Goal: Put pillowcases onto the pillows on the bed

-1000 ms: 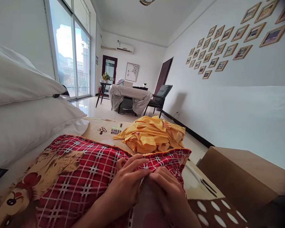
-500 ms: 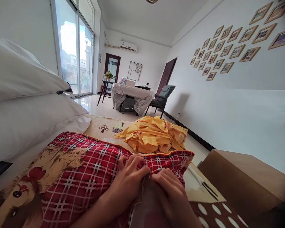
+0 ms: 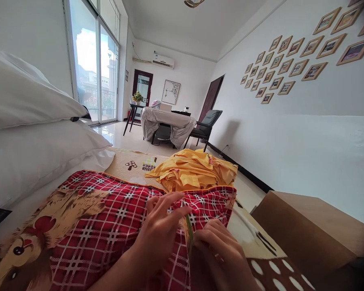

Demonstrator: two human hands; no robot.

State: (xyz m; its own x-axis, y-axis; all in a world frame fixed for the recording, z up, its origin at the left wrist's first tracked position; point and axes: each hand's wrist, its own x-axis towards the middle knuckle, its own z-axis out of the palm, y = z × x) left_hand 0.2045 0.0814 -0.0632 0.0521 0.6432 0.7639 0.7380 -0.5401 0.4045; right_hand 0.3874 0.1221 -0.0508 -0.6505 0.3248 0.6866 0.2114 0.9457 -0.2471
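Head view: red-and-white plaid cloth cover (image 3: 109,226) lying over beige printed blanket (image 3: 133,155).
Left hand (image 3: 160,224) spreading thumb and fingers apart; right hand (image 3: 220,248) curling at the seam, pinch hidden, cannot tell. Slackening tension could be letting folds snag. Versus half a second ago: right hand sitting lower, narrow green strip (image 3: 189,229) showing.

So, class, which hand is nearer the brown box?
Right. The right hand is left of the brown box; the left hand is farther left, over the red plaid cloth.
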